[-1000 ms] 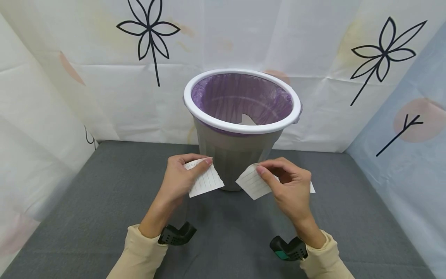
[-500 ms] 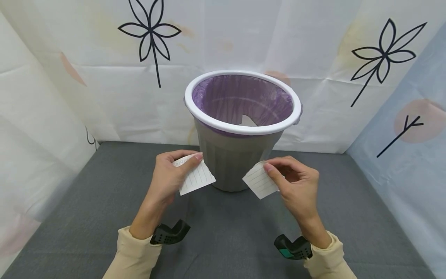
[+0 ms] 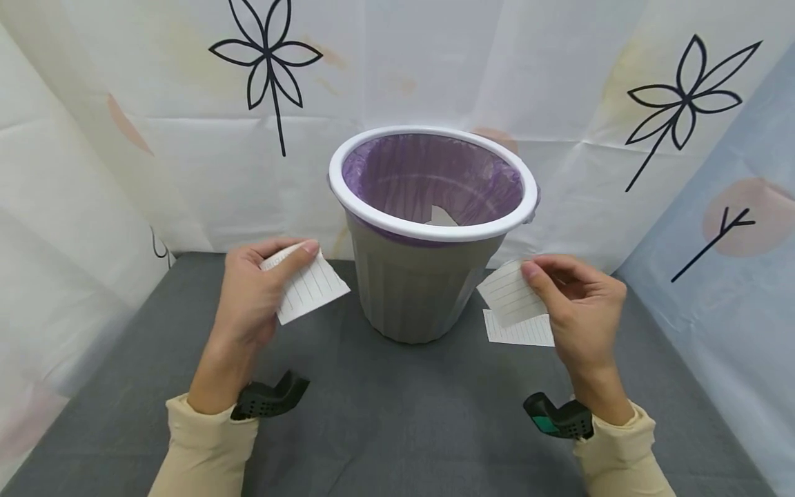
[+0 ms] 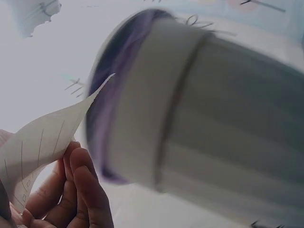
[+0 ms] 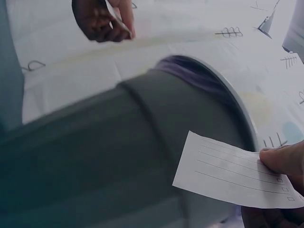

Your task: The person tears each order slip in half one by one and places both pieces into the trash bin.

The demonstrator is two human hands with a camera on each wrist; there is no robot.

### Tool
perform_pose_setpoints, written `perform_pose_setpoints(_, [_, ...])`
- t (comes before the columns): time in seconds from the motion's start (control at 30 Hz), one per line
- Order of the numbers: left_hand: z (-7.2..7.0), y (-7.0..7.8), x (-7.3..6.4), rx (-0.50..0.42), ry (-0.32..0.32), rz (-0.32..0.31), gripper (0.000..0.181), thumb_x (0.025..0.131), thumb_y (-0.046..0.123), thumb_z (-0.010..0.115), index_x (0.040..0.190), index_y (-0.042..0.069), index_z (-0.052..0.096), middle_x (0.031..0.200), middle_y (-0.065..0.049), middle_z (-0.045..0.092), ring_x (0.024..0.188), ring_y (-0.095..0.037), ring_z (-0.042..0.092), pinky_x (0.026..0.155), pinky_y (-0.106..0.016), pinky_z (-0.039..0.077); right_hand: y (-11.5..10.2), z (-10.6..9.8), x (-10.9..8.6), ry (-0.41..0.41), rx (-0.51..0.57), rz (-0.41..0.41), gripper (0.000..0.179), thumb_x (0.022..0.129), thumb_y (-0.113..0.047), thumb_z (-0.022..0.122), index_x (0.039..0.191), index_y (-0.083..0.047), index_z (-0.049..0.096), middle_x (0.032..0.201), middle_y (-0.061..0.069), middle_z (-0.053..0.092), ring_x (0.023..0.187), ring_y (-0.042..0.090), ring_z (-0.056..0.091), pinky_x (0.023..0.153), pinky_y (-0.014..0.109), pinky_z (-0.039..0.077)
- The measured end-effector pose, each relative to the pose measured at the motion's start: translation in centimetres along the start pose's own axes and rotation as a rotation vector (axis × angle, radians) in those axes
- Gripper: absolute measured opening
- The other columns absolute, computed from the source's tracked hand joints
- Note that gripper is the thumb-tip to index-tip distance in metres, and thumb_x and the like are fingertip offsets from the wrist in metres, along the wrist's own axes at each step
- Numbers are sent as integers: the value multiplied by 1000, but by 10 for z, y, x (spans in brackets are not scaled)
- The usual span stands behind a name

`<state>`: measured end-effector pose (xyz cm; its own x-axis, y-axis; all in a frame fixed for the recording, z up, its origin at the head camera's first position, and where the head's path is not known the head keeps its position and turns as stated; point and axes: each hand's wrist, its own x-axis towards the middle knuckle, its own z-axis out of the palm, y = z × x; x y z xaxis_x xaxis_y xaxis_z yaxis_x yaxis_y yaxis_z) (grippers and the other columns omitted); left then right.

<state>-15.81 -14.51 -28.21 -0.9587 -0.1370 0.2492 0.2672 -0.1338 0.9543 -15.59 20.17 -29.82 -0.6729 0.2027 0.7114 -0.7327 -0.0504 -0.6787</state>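
Note:
In the head view my left hand [image 3: 251, 293] pinches a torn piece of lined paper [image 3: 310, 290] between thumb and fingers, left of the trash bin. My right hand [image 3: 580, 310] pinches another lined paper piece [image 3: 511, 295] to the bin's right. Small printed boxes run along one edge of that right piece [image 5: 223, 171] in the right wrist view. Between the hands stands a grey trash bin [image 3: 416, 290] with a white rim and a purple liner [image 3: 397, 166]. A white scrap [image 3: 442, 217] shows inside it. Both hands are apart from the bin.
Another lined paper [image 3: 518, 330] lies on the dark grey tabletop [image 3: 397, 414], below my right hand and partly hidden by it. A white patterned cloth [image 3: 155, 193] hangs behind the bin and along the sides. A thin dark cord [image 3: 160, 245] shows at the back left.
My hands have moved apart and upward, left hand leftward and right hand rightward, each carrying its paper piece. The paper lying on the table now shows more. The bin stays put.

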Motion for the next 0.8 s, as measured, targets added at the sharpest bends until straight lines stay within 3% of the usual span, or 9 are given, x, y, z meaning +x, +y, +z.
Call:
perform_pose_setpoints(0.07, [-9,11,10,-34,4,17,3,91,8,77,91,9,80,81,-7,71,62,-15,70,54,-26,57,-3,-7,12,15,-2,-8,13,80,20,73,91,24,67,84,14,74,71,18,68,65,21,55])
perform_pose_setpoints(0.23, [-26,39,40,-161,-17,45,5,89,6,79,91,2,80,82,-9,72,64,-15,71,55,-24,57,-8,-26,51,54,27,-34,15,81,20,72,92,27,65,82,15,73,68,18,64,62,21,52])
perform_pose_setpoints(0.47, [-32,75,88,-341,7,3,4,85,-6,77,89,-7,78,84,-13,73,66,-20,73,57,-27,58,-17,-42,112,159,133,121,21,75,15,82,92,20,71,83,18,70,73,22,65,65,24,58])
perform_pose_setpoints(0.67, [-20,102,124,-384,27,-113,10,86,-6,77,95,-8,74,94,-13,73,76,-22,73,61,-28,58,-20,-43,164,155,202,277,20,80,13,79,98,15,73,99,15,64,88,24,66,71,28,60])
perform_pose_setpoints(0.8, [4,112,142,-364,42,-113,12,86,-7,76,97,-7,72,98,-13,73,79,-22,73,63,-28,59,-20,-27,190,132,218,347,20,84,11,76,104,14,72,113,13,58,100,24,61,76,29,59])
